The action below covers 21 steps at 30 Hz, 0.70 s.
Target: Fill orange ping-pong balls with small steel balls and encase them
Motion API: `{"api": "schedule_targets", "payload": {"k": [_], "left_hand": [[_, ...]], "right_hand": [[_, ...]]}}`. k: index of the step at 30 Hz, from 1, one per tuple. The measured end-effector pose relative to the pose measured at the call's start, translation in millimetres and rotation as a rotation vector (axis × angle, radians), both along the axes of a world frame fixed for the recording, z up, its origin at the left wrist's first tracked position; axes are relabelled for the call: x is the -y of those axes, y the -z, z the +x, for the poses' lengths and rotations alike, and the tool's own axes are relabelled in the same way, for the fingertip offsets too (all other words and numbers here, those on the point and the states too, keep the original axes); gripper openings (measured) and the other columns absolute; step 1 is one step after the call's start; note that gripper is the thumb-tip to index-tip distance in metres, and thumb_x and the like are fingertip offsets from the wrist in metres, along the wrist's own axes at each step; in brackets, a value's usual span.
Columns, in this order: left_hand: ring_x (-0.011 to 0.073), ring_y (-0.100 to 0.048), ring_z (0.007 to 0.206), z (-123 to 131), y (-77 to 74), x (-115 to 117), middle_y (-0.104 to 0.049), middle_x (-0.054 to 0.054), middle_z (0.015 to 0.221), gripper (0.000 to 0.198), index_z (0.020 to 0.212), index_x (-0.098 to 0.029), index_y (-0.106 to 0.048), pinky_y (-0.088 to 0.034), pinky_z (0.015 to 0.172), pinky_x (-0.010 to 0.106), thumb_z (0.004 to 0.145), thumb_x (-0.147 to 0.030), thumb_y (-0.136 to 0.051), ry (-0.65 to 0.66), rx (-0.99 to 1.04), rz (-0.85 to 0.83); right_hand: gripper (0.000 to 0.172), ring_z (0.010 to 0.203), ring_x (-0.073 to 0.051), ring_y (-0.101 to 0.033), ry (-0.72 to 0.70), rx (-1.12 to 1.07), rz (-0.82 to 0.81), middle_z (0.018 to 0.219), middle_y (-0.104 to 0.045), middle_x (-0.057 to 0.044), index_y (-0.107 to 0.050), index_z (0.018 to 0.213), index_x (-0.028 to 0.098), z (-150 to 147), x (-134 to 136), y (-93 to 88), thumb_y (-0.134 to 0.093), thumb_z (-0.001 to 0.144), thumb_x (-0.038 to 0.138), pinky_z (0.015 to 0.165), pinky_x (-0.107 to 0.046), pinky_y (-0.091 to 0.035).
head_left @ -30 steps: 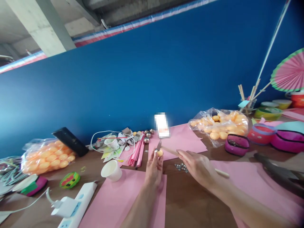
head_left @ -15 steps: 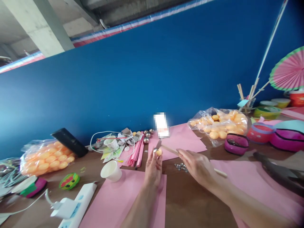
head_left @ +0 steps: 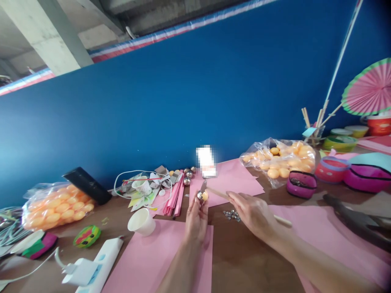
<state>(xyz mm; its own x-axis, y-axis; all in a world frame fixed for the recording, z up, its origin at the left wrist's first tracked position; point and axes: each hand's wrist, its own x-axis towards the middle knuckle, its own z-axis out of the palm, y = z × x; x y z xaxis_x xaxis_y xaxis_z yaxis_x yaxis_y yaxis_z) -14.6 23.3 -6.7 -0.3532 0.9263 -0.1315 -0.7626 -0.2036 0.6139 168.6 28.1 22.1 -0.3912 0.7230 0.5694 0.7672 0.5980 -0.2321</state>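
Upright at the centre, my left hand (head_left: pixel 197 217) has its fingertips closed round a small orange ball (head_left: pixel 204 197) partly covered with shiny silver pieces. My right hand (head_left: pixel 252 209) grips a long wooden stick (head_left: pixel 218 193), whose far end reaches toward the ball; whether the tip touches it I cannot tell. The stick's other end shows behind the right wrist. Small silver pieces (head_left: pixel 232 215) lie on the brown table (head_left: pixel 238 260) between my hands. Several finished-looking silver balls (head_left: pixel 187 180) rest near the blue wall.
Bags of orange balls (head_left: pixel 58 205) stand left and right. A white cup (head_left: pixel 141 222), pink sheets (head_left: pixel 161 252), a power strip (head_left: pixel 105 260) and a green bowl (head_left: pixel 87 236) lie left. Purple containers (head_left: pixel 301 185) and a dark curved tool (head_left: pixel 354 221) are on the right.
The ball in my left hand has turned slightly, showing its silver side more to the left. The whole view has shifted a little; my right hand keeps its hold on the stick.
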Motion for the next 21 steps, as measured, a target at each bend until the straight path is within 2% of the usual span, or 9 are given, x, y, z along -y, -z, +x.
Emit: {"api": "schedule_targets", "payload": {"k": [9,14,21], "left_hand": [[0.0139,-0.064,0.089,-0.8,1.1,1.4,-0.068,0.006,0.097,0.02,0.095,-0.016,-0.063,-0.047,0.088,0.026,0.078,-0.009,-0.054,-0.013,-0.025,-0.019],[0.012,-0.063,0.089,-0.3,0.7,1.5,-0.068,0.005,0.095,0.021,0.096,-0.016,-0.062,-0.045,0.091,0.025,0.078,-0.01,-0.055,0.004,-0.018,0.011],[0.0109,-0.065,0.083,-0.4,-0.9,0.9,-0.069,0.004,0.088,0.013,0.084,-0.015,-0.063,-0.046,0.09,0.027,0.078,-0.008,-0.055,-0.022,0.035,-0.031]], "right_hand": [[0.024,0.057,-0.012,-0.056,-0.018,0.036,0.023,0.066,-0.061,-0.002,-0.056,0.103,0.022,-2.8,3.1,-1.4,-0.037,0.09,0.023,0.05,-0.021,-0.03],[0.024,0.057,-0.011,-0.055,-0.026,0.039,0.031,0.067,-0.062,-0.002,-0.056,0.105,0.022,-2.5,2.3,-0.3,-0.038,0.089,0.023,0.05,-0.021,-0.03],[0.023,0.061,-0.011,-0.057,-0.033,0.033,0.033,0.069,-0.062,-0.002,-0.056,0.105,0.022,-3.2,3.3,0.2,-0.039,0.09,0.023,0.052,-0.021,-0.031]]}}
